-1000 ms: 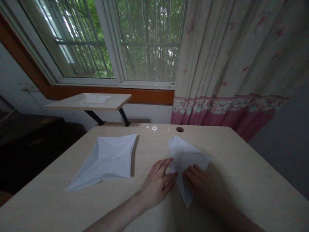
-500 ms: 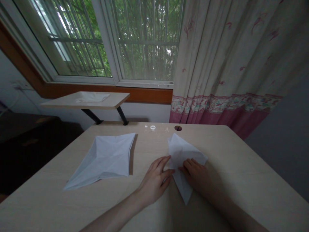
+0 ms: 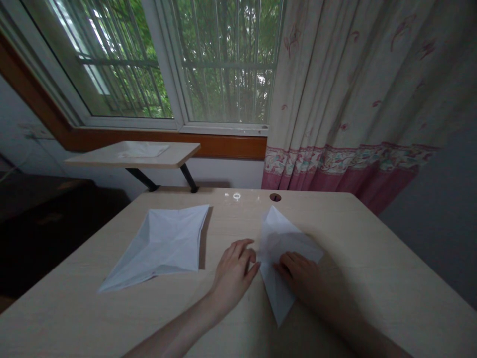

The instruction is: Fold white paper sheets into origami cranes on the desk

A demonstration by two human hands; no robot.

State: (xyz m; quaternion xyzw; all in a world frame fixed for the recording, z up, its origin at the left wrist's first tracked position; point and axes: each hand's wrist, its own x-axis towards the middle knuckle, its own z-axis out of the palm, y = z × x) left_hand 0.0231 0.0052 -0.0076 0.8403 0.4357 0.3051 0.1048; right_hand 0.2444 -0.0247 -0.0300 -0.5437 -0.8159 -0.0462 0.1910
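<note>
A sheet of folded white paper [image 3: 276, 293], kite-like in outline with pointed ends, lies on the wooden table right of centre. On its middle rests my right hand [image 3: 298, 271], fingers curled and pinched together at the paper; my palm and wrist cover its lower right part. Just off the paper's left edge is my left hand [image 3: 236, 266], fingers bent but apart, with nothing in them. Whether the left thumb touches the edge I cannot tell. A second folded white paper [image 3: 171, 241], creased and with raised edges, lies apart to the left.
A small raised shelf [image 3: 175, 158] on black legs stands at the table's back left, with crumpled white paper [image 3: 143, 149] on it. A round cable hole [image 3: 275, 198] sits near the table's back edge. Behind are a barred window and a flowered curtain [image 3: 335, 89].
My left hand has come off the paper and shifted left, its fingers parting. The paper under my right hand has turned slightly, its lower tip moving left and nearer to me.
</note>
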